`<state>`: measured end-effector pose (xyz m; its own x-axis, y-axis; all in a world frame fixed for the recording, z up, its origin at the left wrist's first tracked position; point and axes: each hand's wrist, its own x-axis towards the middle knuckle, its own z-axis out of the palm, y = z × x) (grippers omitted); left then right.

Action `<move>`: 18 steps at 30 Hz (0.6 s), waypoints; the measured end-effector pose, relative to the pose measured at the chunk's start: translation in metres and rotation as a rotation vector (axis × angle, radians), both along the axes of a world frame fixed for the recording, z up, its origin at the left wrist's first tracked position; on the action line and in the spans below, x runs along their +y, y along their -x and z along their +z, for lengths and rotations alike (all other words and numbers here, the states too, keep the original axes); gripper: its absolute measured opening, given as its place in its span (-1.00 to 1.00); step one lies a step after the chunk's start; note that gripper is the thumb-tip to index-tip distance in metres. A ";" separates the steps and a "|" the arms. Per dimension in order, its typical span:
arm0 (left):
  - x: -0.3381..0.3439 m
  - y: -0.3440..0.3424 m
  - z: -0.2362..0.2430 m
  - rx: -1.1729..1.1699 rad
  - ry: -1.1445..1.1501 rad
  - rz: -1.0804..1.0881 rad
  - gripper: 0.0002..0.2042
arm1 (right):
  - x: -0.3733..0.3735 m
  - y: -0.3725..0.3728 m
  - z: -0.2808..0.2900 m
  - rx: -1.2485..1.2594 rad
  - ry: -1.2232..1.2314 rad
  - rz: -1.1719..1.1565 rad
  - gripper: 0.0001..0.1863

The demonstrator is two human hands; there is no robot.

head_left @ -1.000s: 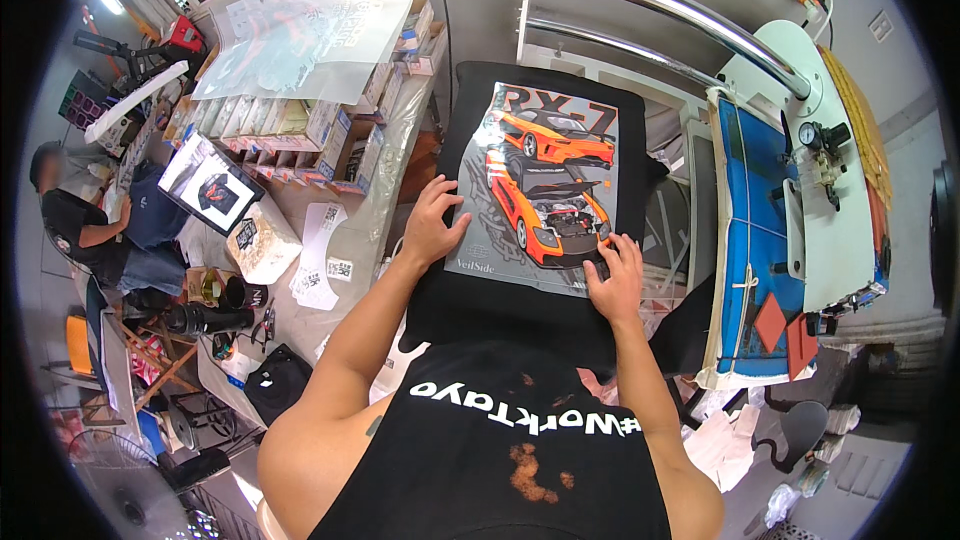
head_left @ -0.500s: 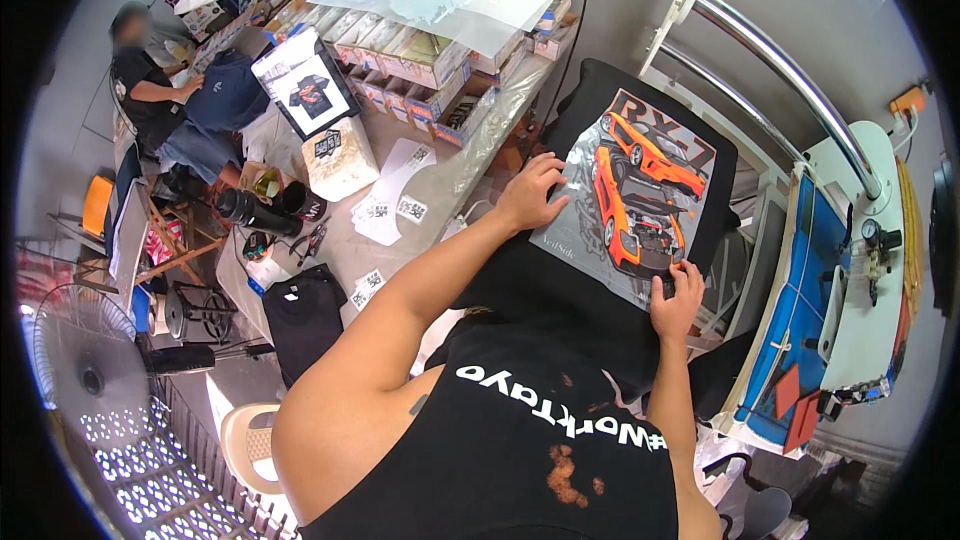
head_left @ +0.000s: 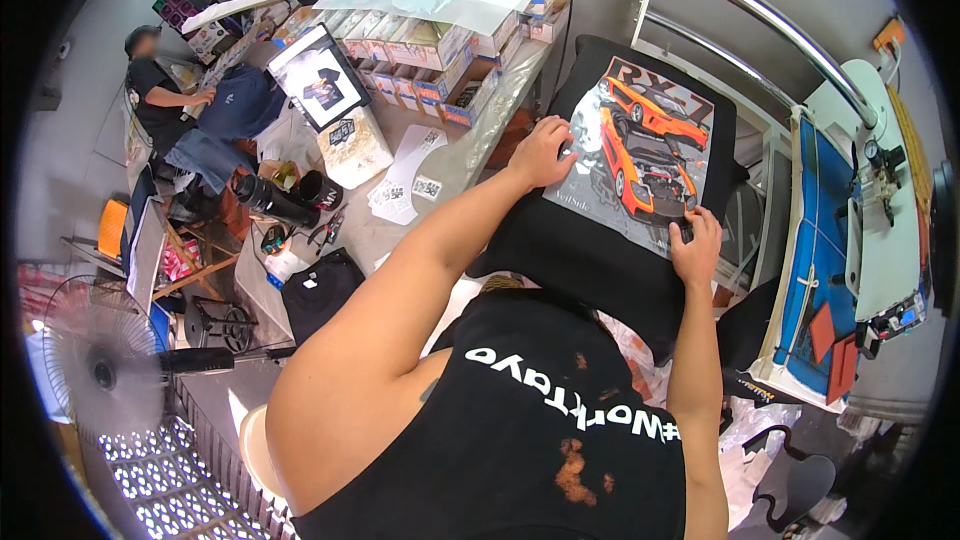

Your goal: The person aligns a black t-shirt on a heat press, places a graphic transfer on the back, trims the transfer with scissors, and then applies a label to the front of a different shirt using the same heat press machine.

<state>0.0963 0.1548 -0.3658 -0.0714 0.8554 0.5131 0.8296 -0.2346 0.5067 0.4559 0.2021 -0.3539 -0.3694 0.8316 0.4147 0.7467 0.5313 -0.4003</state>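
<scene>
A glossy grey print sheet (head_left: 615, 202) with orange cars lies on a black garment (head_left: 560, 240) spread over the press's platform. At its left edge is my left hand (head_left: 543, 152), fingers bent and closed on the margin. My right hand (head_left: 697, 245) pinches the lower right corner between thumb and fingers. The sheet looks nearly flat; whether its edges are lifted I cannot tell. The fingertips of my left hand are partly hidden.
Behind the platform runs a chrome bar (head_left: 770, 25). A blue-covered press part (head_left: 800, 260) stands right. The left table holds boxes (head_left: 425, 45), a tablet (head_left: 318, 77), a black bottle (head_left: 270, 202) and a folded black shirt (head_left: 322, 292). Another person (head_left: 160, 100) handles dark cloth; a fan (head_left: 103, 372) stands lower left.
My left hand's spread fingers have drawn together at the sheet's left edge. The right hand stays at the lower right corner. The whole view has shifted slightly.
</scene>
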 end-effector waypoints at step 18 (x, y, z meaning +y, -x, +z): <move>-0.001 -0.003 -0.006 0.050 -0.026 0.034 -0.71 | -0.002 -0.003 -0.003 -0.003 -0.002 -0.011 -0.63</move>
